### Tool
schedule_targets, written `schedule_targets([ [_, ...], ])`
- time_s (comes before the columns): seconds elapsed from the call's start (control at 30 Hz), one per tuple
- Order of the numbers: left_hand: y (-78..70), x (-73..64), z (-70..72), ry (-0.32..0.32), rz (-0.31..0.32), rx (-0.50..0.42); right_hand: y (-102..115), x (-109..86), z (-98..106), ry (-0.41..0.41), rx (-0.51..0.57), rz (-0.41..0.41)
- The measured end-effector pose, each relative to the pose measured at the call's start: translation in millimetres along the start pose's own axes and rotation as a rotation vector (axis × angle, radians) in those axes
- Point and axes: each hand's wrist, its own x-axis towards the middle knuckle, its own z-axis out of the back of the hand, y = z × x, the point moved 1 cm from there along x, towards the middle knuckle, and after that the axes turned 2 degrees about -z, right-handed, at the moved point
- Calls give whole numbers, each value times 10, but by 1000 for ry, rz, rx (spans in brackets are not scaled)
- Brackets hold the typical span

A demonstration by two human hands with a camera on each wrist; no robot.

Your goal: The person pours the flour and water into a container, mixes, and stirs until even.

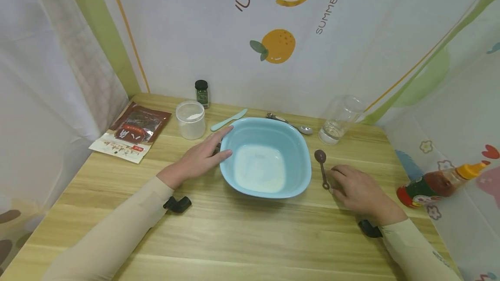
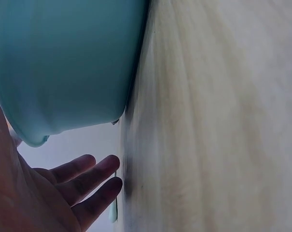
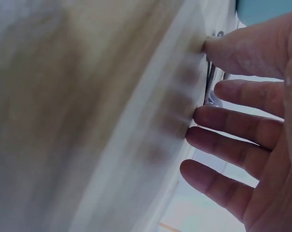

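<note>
A light blue basin (image 1: 265,125) stands mid-table with a whitish layer over its bottom (image 1: 259,168). Beside its left wall is my left hand (image 1: 201,155), thumb and index fingertips right at the rim. The left wrist view has the other fingers (image 2: 90,181) loosely extended below the basin's outer wall (image 2: 68,67). My right hand (image 1: 357,187) rests on the table just right of a brown measuring spoon (image 1: 322,168), its thumb near the handle's ringed end. Spread and slightly bent, its fingers (image 3: 237,121) hold nothing in the right wrist view.
Left of the basin are a brown-and-white packet (image 1: 133,131), a tub of white powder (image 1: 191,122), a dark-capped jar (image 1: 202,94) and a pale green knife (image 1: 229,120). Behind it lies a metal spoon (image 1: 304,130). A glass (image 1: 337,122) and a sauce bottle (image 1: 433,185) stand at right.
</note>
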Motion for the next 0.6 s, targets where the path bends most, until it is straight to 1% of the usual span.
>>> schedule_targets([
  [0.1, -3, -3, 9, 4, 5, -2, -4, 17, 12, 13, 14, -10],
  [0.2, 5, -16, 23, 9, 11, -6, -6, 79, 43, 24, 42, -35],
  [0.27, 11, -21, 35, 8, 18, -16, -4, 152, 70, 23, 67, -58],
  [0.43, 37, -21, 79, -1, 16, -43, 24, 390, 114, -10, 116, -112],
  [0.5, 43, -17, 100, -8, 15, -43, 38, 472, 139, -24, 137, -139],
  [0.6, 40, -17, 141, -29, 36, -28, 61, 576, 200, -40, 164, -192],
])
